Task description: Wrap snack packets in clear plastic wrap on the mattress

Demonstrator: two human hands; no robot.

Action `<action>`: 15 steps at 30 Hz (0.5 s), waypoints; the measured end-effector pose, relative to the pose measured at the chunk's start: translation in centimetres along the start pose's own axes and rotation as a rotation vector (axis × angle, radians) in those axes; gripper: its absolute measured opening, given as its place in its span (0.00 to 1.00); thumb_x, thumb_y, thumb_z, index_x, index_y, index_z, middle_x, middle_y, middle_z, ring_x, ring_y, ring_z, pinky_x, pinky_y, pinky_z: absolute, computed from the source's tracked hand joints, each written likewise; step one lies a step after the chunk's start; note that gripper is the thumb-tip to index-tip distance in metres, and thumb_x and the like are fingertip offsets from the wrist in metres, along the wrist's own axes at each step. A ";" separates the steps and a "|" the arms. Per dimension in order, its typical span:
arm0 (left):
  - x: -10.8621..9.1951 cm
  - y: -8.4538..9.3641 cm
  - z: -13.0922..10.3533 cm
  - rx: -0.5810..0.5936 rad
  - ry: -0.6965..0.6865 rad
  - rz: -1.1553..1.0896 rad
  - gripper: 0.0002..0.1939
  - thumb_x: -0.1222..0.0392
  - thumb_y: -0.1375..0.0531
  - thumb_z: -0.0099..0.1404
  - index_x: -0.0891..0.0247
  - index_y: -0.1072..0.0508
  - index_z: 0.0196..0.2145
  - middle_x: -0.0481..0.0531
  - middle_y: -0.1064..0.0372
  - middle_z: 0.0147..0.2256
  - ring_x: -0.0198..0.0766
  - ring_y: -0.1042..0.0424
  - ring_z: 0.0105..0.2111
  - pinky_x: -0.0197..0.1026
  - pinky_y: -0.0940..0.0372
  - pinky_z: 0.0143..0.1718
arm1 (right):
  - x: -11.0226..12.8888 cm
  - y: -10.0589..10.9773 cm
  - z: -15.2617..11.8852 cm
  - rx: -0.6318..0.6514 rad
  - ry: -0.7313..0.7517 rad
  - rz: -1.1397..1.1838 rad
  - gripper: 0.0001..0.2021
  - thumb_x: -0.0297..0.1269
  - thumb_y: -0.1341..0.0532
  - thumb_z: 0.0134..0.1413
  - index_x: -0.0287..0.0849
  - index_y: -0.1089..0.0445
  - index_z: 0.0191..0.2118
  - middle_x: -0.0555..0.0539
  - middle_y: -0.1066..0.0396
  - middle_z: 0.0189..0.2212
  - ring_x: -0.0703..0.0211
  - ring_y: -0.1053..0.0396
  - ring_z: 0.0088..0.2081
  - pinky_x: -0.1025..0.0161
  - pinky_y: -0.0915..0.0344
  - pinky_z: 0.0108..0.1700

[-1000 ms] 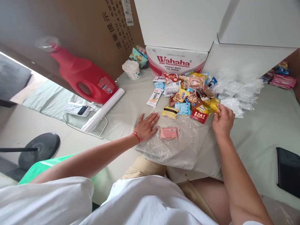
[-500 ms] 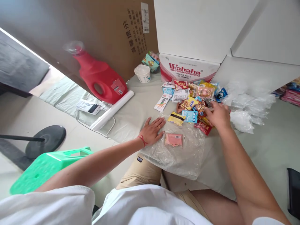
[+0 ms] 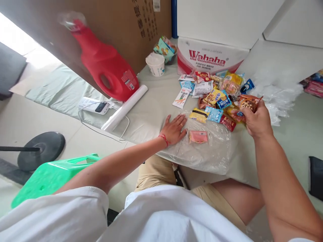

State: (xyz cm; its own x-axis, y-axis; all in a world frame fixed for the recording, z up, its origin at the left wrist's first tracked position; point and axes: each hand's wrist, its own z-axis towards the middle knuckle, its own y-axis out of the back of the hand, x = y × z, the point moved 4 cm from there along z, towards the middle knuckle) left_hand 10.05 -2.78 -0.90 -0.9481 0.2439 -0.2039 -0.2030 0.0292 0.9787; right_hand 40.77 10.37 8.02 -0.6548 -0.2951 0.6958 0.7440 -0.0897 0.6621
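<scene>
Right hand point(image 3: 257, 121) clamped on brown snack packet point(image 3: 248, 102) — right of clear bag point(image 3: 202, 151); left hand point(image 3: 175, 129) flat, fingers spread, pressing bag's left edge.

A bed point(image 3: 151, 111) in pale green sheet carries snack packets point(image 3: 214, 94), a clear bag point(image 3: 202, 151), a red jug point(image 3: 106, 67) and a paper cup point(image 3: 156, 64).
</scene>
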 end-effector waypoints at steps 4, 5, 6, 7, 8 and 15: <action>0.0 -0.1 0.0 0.002 -0.009 -0.009 0.33 0.48 0.57 0.77 0.62 0.46 0.74 0.58 0.53 0.75 0.52 0.51 0.74 0.69 0.63 0.73 | 3.4 -1.5 -4.3 0.359 0.061 0.158 0.26 0.50 0.40 0.64 0.46 0.38 0.63 0.40 0.25 0.49 0.50 0.25 0.45 0.51 0.29 0.48; 0.0 -0.1 0.0 0.003 -0.009 -0.011 0.33 0.48 0.57 0.77 0.62 0.45 0.74 0.59 0.53 0.74 0.52 0.51 0.74 0.69 0.63 0.73 | 4.6 -2.2 -5.2 0.400 0.136 0.077 0.25 0.51 0.40 0.65 0.48 0.36 0.63 0.41 0.26 0.50 0.48 0.26 0.47 0.49 0.29 0.50; 0.0 -0.1 0.0 0.001 -0.011 -0.012 0.32 0.48 0.57 0.77 0.62 0.45 0.74 0.59 0.53 0.74 0.51 0.51 0.74 0.69 0.63 0.73 | 5.9 -2.9 -6.1 0.423 0.217 -0.019 0.25 0.52 0.41 0.66 0.48 0.35 0.64 0.40 0.27 0.51 0.46 0.28 0.49 0.47 0.30 0.52; 0.0 0.0 -0.1 0.000 -0.015 -0.014 0.32 0.48 0.57 0.78 0.63 0.45 0.74 0.59 0.53 0.74 0.51 0.51 0.74 0.70 0.63 0.73 | 7.0 -3.8 -6.9 0.438 0.296 -0.115 0.26 0.53 0.42 0.66 0.47 0.35 0.65 0.39 0.28 0.51 0.43 0.29 0.51 0.45 0.31 0.53; 0.0 0.1 -0.1 -0.002 -0.019 -0.016 0.33 0.48 0.57 0.78 0.63 0.45 0.73 0.59 0.53 0.74 0.51 0.51 0.74 0.70 0.63 0.73 | 7.9 -4.7 -7.7 0.452 0.369 -0.204 0.28 0.53 0.42 0.67 0.46 0.35 0.66 0.37 0.28 0.52 0.41 0.31 0.52 0.42 0.32 0.54; -0.1 0.3 -0.1 -0.006 -0.020 -0.037 0.32 0.48 0.57 0.77 0.64 0.44 0.73 0.60 0.52 0.74 0.52 0.51 0.74 0.72 0.62 0.72 | 7.8 -9.8 -11.1 0.733 0.584 -0.363 0.38 0.54 0.41 0.66 0.42 0.49 0.74 0.32 0.38 0.66 0.34 0.46 0.68 0.33 0.48 0.68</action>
State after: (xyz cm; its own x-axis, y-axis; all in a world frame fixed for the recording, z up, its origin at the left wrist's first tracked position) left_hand 10.09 -2.93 -0.61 -0.9350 0.2618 -0.2393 -0.2392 0.0328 0.9704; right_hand 29.88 -1.59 3.88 -0.5119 -0.8042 0.3021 0.1181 0.2825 0.9520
